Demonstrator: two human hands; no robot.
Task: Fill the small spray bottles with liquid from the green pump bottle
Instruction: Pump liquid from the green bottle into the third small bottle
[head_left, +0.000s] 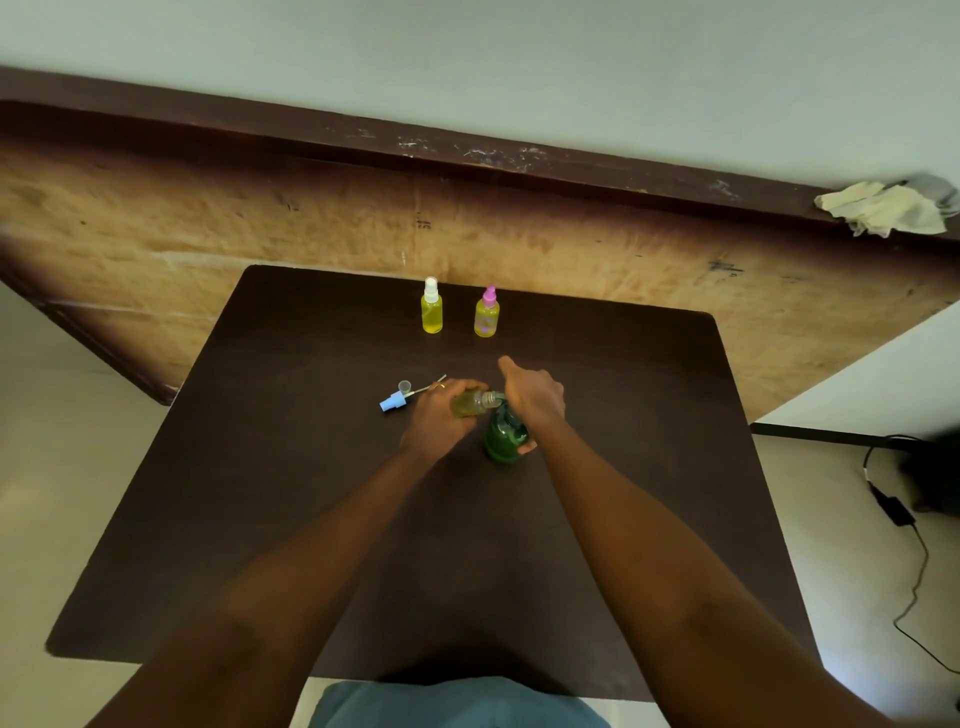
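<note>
On table (311, 519), gripped round body by left hand (439, 415): open bottle (470, 404), tilted, neck at spout of pump bottle (504, 441). Curled over pump head, pressing down: right hand (535, 397). Light, smooth plastic, probably slippery once wet; best held round body, mouth clear.

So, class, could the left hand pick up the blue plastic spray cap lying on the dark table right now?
Probably not yet. The blue plastic spray cap lies beside the left hand with nothing between, but that hand grips the small clear uncapped bottle at the green pump bottle.
</note>
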